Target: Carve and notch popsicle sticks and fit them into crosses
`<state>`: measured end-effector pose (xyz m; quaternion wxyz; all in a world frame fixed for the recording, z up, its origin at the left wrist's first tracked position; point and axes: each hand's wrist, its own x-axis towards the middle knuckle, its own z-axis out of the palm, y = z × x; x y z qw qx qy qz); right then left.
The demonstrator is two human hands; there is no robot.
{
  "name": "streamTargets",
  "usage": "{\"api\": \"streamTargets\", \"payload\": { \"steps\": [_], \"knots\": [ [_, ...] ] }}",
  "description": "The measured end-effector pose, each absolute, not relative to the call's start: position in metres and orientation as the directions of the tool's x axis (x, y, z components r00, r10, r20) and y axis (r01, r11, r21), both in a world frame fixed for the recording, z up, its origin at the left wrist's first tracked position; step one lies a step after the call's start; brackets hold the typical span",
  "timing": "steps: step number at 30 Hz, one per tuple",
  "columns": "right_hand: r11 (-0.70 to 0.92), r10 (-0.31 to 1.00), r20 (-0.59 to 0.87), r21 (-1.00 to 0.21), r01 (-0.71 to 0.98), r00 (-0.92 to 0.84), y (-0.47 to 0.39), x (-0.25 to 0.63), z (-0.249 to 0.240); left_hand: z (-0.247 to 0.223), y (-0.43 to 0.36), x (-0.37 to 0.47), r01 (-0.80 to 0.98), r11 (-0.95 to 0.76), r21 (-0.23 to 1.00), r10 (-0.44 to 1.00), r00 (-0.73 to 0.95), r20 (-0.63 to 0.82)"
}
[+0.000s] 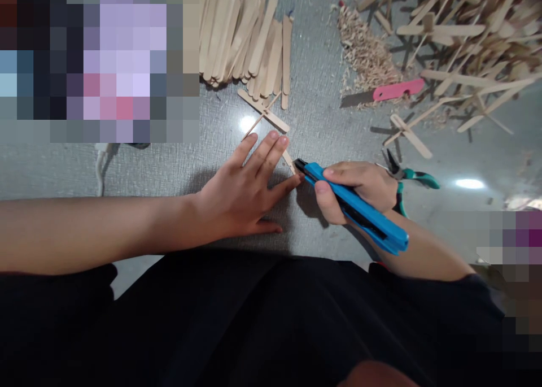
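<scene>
Right grip (367,185) clasps a long blue cutter (370,216); left grip (240,192) lies spread open on a pale stick (289,157).

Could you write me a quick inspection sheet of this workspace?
Surface: grey textured table, glare spots.
Things: blue plastic cutter, its tip at a pale wooden stick.
Clutter: flat wooden sticks, curled wood shavings, pink-handled blade, green-handled pliers, jumbled crossed wooden pieces.
Hands: left hand spread over the stick; right hand grips the cutter.
Cables: white cable, far left.
Surroundings: black clothing nearby; pixelated patches hide the rest.
</scene>
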<state>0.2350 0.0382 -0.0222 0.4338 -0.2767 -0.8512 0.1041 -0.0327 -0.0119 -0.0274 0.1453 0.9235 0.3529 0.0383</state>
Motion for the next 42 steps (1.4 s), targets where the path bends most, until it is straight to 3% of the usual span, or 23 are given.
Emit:
{"api": "streamTargets", "payload": {
  "steps": [6,14,25,29,37,42],
  "knots": [
    [0.793,0.606,0.636,-0.441,0.420,-0.477,0.034,0.235,-0.019,-0.027,-0.012,-0.033,0.637,-0.709,0.302,0.664,0.747,-0.015],
    [0.862,0.507,0.693,-0.406,0.302,-0.513,0.041,0.237,-0.030,-0.016,-0.007,-0.031,0.632,-0.715,0.300,0.640,0.764,-0.083],
    [0.762,0.638,0.433,-0.473,0.442,-0.637,0.041,0.227,-0.004,-0.030,-0.016,-0.032,0.642,-0.700,0.313,0.675,0.738,-0.004],
    [0.770,0.631,0.474,-0.478,0.423,-0.613,0.038,0.233,-0.018,-0.034,-0.019,-0.034,0.620,-0.718,0.317,0.666,0.744,0.051],
    [0.751,0.654,0.401,-0.448,0.485,-0.641,0.040,0.232,-0.026,-0.027,-0.016,-0.033,0.620,-0.740,0.263,0.648,0.761,0.031],
    [0.760,0.650,0.469,-0.423,0.494,-0.599,0.037,0.233,-0.029,-0.020,-0.013,-0.032,0.633,-0.721,0.282,0.653,0.757,-0.031]
  ]
}}
